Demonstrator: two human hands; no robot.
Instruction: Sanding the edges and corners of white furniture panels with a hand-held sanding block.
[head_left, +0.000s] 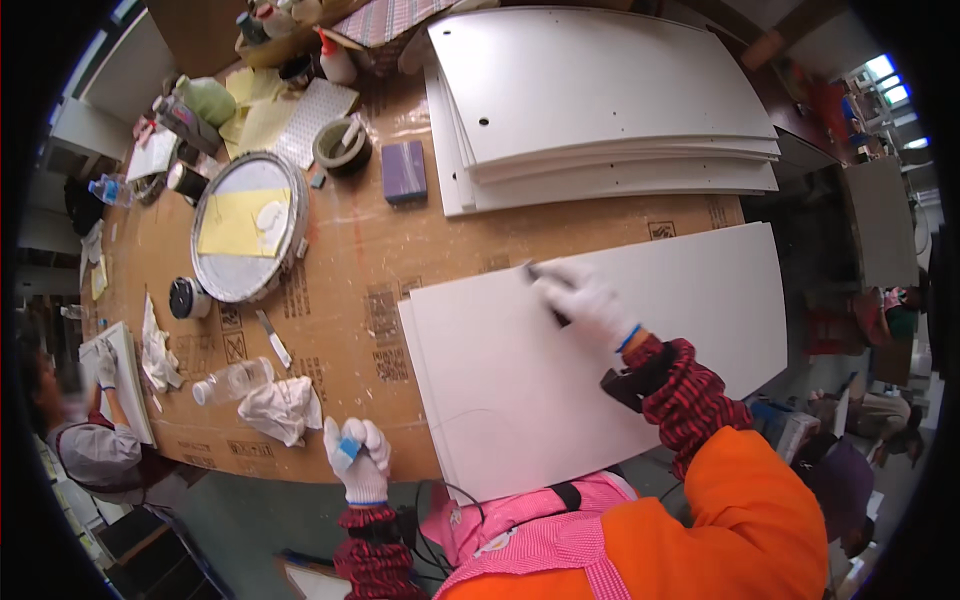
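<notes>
A large white panel (500,370) lies at the table's front edge before me, stacked on at least one other. My right hand (592,305), in a white glove, is over its far part, fingers closed around a small dark object (532,271). Only bits of that object show past the fingers, and motion blurs it, so its kind is unclear. Left of the panel, by the table edge, my gloved left hand (360,462) grips a small blue block (346,452). A crumpled white cloth (284,410) and a clear plastic bottle (234,382) lie near the left hand.
More white panels (600,85) are stacked at the back right. A purple block (404,172), a dark bowl (342,148), a round lid with yellow paper (296,236), a black-lidded jar (187,298) and a putty knife (273,340) occupy the table. Another person (100,450) works at far left.
</notes>
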